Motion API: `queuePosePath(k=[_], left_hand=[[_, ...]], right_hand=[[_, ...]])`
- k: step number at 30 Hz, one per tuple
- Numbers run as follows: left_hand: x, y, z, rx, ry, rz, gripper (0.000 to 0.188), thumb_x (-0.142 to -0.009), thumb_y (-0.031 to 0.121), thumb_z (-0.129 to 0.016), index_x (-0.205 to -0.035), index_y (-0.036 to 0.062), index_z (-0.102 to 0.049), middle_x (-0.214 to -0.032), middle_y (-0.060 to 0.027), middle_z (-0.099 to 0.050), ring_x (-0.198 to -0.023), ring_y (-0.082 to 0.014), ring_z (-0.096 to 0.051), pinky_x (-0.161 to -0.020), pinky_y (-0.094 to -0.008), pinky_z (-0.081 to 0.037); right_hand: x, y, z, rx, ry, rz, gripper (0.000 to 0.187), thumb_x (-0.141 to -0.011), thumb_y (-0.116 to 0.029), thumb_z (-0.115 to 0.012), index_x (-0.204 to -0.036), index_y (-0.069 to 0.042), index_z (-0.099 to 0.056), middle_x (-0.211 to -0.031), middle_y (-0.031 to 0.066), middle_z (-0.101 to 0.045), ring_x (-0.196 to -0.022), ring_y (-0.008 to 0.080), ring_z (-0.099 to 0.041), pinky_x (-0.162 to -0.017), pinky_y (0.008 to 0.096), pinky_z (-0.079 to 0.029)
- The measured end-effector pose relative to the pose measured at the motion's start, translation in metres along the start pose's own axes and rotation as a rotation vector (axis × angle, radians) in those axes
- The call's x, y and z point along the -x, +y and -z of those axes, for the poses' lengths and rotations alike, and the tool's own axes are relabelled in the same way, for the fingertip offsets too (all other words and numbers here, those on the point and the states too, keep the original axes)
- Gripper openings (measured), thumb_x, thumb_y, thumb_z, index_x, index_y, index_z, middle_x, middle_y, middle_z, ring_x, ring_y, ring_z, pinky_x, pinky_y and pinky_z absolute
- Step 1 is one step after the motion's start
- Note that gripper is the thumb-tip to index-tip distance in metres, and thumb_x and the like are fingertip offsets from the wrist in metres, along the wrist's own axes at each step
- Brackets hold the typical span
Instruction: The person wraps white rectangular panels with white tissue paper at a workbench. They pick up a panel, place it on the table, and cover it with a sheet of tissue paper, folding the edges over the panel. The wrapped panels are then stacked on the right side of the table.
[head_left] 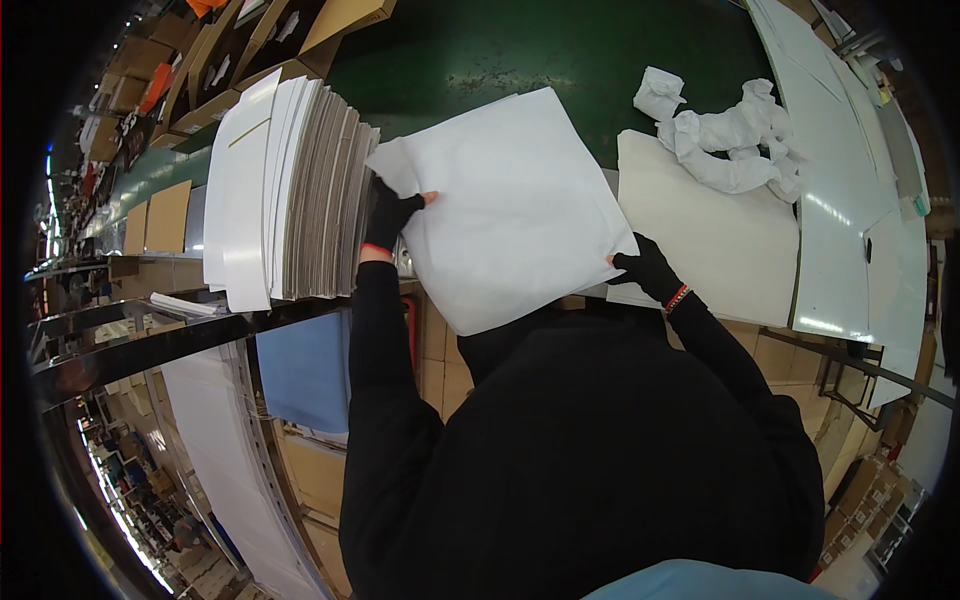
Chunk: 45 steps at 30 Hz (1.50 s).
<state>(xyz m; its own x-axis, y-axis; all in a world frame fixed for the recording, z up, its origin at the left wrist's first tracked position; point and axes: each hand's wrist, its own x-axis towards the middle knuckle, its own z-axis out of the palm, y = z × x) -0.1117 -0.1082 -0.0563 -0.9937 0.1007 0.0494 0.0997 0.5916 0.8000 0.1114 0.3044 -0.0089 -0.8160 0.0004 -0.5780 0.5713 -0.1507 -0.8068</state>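
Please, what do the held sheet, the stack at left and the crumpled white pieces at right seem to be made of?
Held sheet: probably thin paper, matte white; its left corner bends softly.
Stack: likely board or card, smooth white faces, brownish layered edges.
Crumpled white pieces: perhaps soft paper, matte, creased; fabric cannot be excluded.

The sheet [510,210] is coloured plain white; the stack [328,190] left of it is striped white and brown; the tabletop [550,50] beyond it is coloured green, the gloves [653,272] touching the sheet black.
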Motion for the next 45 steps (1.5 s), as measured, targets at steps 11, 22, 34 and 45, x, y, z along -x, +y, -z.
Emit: queuePosePath(k=[11,22,34,45], left_hand=[[0.026,0.032,0.031,0.530,-0.229,0.272,0.067,-0.076,0.031,-0.076,-0.128,-0.0029,-0.051,-0.118,-0.0134,-0.061,-0.106,-0.0234,-0.059,-0.090,-0.0356,-0.046],[0.009,0.044,-0.011,-0.307,0.068,0.386,0.091,-0.082,0.069,-0.049,-0.137,-0.0012,-0.031,-0.119,-0.0280,-0.058,-0.109,-0.0411,-0.057,-0.090,-0.0456,-0.046],[0.016,0.016,0.009,0.167,-0.092,0.366,0.066,-0.074,0.042,-0.073,-0.111,-0.0111,-0.058,-0.102,-0.0231,-0.065,-0.091,-0.0287,-0.065,-0.080,-0.0358,-0.050],[0.010,-0.030,0.015,-0.155,0.161,0.098,0.063,-0.080,0.037,-0.070,-0.120,-0.0082,-0.055,-0.115,-0.0257,-0.062,-0.109,-0.0370,-0.059,-0.092,-0.0391,-0.046]], right_hand=[[-0.001,0.019,0.033,0.591,-0.234,0.497,0.046,-0.095,-0.025,-0.054,-0.125,0.008,-0.044,-0.111,0.0177,-0.058,-0.088,0.0317,-0.067,-0.065,0.0423,-0.061],[0.003,-0.021,0.004,0.201,-0.089,-0.172,0.045,-0.090,-0.027,-0.056,-0.116,0.009,-0.048,-0.102,0.0201,-0.061,-0.074,0.0326,-0.069,-0.055,0.0394,-0.061],[-0.002,0.003,0.011,0.055,-0.103,-0.195,0.047,-0.093,-0.027,-0.053,-0.120,0.009,-0.043,-0.113,0.0237,-0.052,-0.084,0.0372,-0.067,-0.059,0.0429,-0.060],[0.017,0.039,-0.034,0.791,-0.319,0.320,0.035,-0.090,-0.027,-0.060,-0.113,0.001,-0.056,-0.108,0.0202,-0.060,-0.103,0.0335,-0.057,-0.089,0.0392,-0.045]])
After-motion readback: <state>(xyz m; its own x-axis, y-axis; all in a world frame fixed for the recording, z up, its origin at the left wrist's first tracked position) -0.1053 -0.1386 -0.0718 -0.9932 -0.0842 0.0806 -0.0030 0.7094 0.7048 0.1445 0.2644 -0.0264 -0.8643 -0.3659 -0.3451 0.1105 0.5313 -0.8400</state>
